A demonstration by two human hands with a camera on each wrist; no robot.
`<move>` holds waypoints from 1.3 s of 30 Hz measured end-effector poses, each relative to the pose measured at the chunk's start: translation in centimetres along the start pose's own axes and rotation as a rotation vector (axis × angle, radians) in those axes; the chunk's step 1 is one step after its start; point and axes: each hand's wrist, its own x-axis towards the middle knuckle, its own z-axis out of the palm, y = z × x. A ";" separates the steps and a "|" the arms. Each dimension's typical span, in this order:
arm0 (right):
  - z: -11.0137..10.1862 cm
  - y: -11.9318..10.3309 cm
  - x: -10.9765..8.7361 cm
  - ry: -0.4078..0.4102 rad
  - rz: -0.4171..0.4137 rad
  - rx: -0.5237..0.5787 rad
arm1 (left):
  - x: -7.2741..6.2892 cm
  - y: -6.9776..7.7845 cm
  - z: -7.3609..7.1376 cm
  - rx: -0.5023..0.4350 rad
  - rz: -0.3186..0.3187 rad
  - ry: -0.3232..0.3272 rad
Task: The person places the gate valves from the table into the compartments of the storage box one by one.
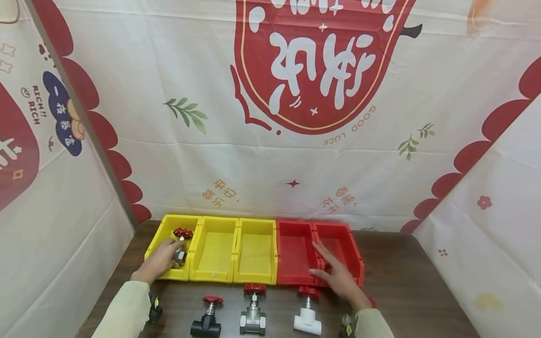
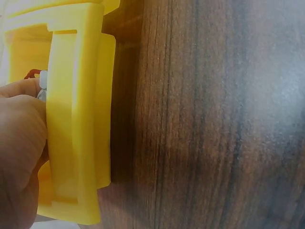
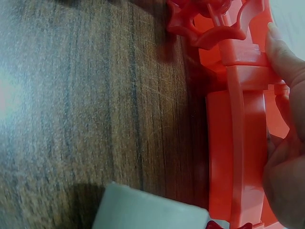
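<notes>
In the leftmost yellow bin (image 1: 168, 272), my left hand (image 1: 162, 257) holds a metal valve (image 1: 180, 256) with a red handwheel by its body. The left wrist view shows that hand (image 2: 21, 138) reaching over the bin's yellow front wall (image 2: 71, 119), most of the valve hidden. My right hand (image 1: 340, 277) is over the two red bins (image 1: 297, 280), fingers spread and gripping nothing. In the right wrist view its thumb (image 3: 281, 52) lies by the red rims where the bins meet; whether it presses on them I cannot tell.
Two more yellow bins (image 1: 213, 277) stand between the left one and the red pair. In front sit a black valve (image 1: 206, 324), a steel valve (image 1: 252, 320) and a white valve (image 1: 307, 321), all with red handwheels. Another red handwheel (image 1: 372, 301) is partly hidden by my right wrist.
</notes>
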 end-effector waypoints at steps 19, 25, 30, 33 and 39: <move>0.0 0.0 -0.1 0.010 0.000 -0.020 | 0.1 0.4 -0.3 -0.008 -0.036 -0.021; 0.0 0.0 -0.1 0.009 -0.003 -0.014 | -0.1 0.2 -0.4 -0.001 -0.031 -0.031; 0.1 0.0 0.0 0.003 0.001 -0.019 | -0.2 0.4 -0.8 0.010 -0.032 -0.021; 0.1 0.0 0.0 0.001 0.008 -0.019 | -0.3 0.6 -1.3 0.013 -0.033 0.006; 0.0 -0.3 0.0 0.003 0.029 -0.018 | -1.4 1.7 -2.1 0.009 0.029 0.129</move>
